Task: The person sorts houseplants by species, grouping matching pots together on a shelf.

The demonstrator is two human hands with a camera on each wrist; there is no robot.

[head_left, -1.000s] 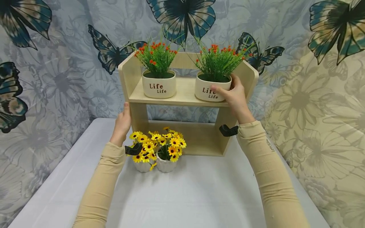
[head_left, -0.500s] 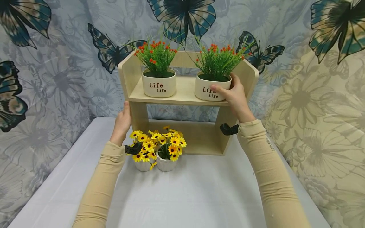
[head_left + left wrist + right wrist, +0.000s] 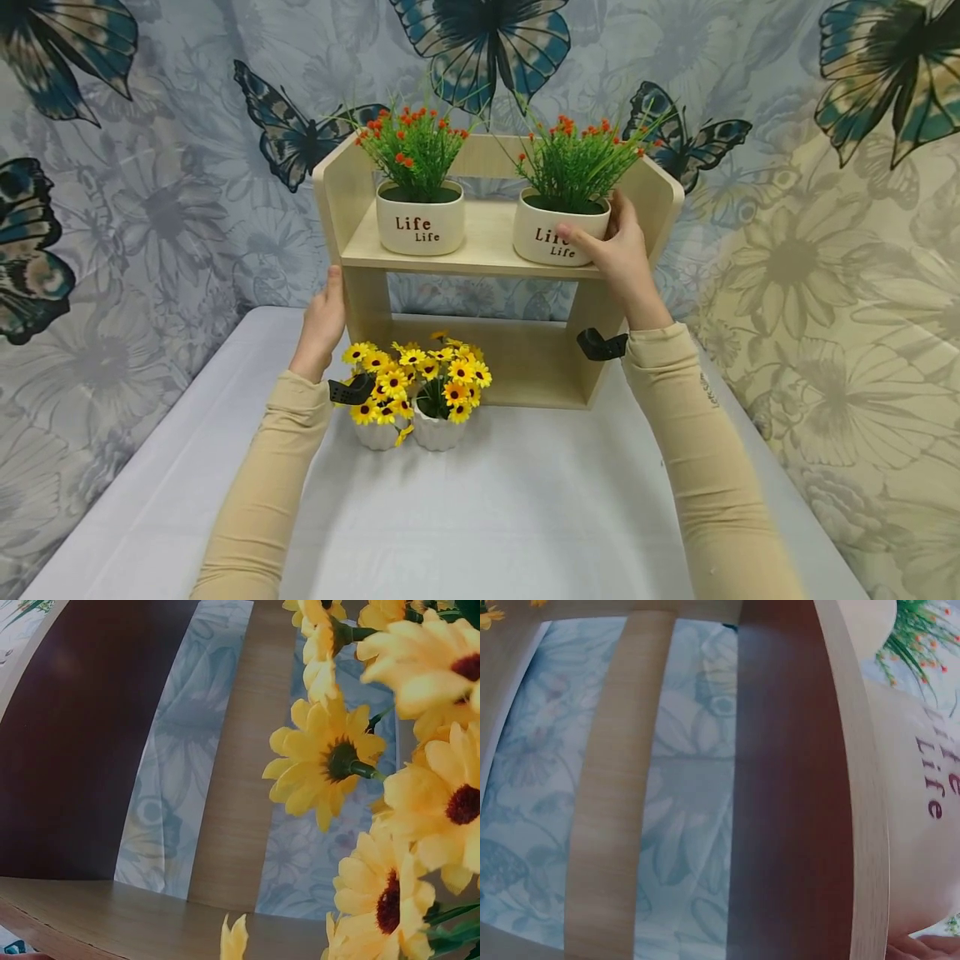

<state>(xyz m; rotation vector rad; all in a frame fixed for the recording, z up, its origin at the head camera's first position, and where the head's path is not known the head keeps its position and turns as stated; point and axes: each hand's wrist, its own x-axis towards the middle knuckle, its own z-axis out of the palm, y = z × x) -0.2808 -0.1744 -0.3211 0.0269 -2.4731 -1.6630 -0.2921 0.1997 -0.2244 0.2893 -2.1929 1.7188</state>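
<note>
On the upper board of a pale wooden shelf (image 3: 480, 268) stand two white oval pots marked "Life", each with green grass and small orange-red flowers. My right hand (image 3: 626, 258) grips the right potted plant (image 3: 561, 233), its thumb on the front and its fingers round the right side. The left potted plant (image 3: 420, 221) stands apart from both hands. My left hand (image 3: 321, 329) rests against the outside of the shelf's left side panel, thumb pointing up; its other fingers are mostly hidden. In the right wrist view the held pot (image 3: 922, 847) sits beside the board's edge.
Two small white pots (image 3: 438, 433) of yellow daisies (image 3: 457, 375) stand on the white-covered table (image 3: 495, 517), in front of the shelf's lower left. The lower board (image 3: 532, 362) lies behind them. A butterfly-patterned cloth (image 3: 187, 167) hangs at the back.
</note>
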